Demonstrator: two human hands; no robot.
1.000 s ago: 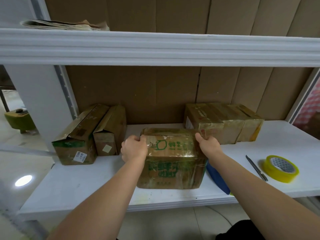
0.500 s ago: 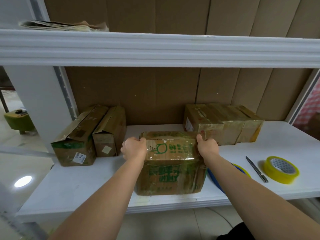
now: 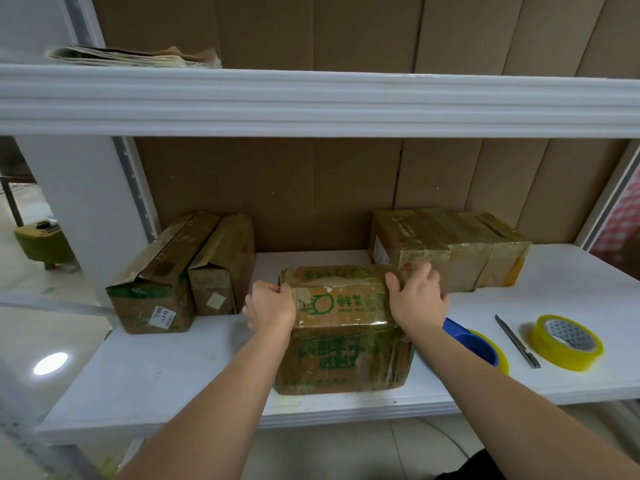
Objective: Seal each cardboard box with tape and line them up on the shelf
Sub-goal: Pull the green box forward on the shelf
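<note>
Three taped boxes (image 3: pixel 450 249) already stand in a row against the back of the shelf (image 3: pixel 173 368) toward its right end, while two boxes (image 3: pixel 183 268) near the left end look unsealed, flaps lifting. Both hands grasp a fourth, green-printed box (image 3: pixel 343 330) at the middle of the front edge: left hand (image 3: pixel 270 308) curled round its left top corner, right hand (image 3: pixel 419 299) round its right. It appears taped; lining it up comes next. Yellow tape roll (image 3: pixel 566 342) and knife (image 3: pixel 517 341) lie toward the right end.
</note>
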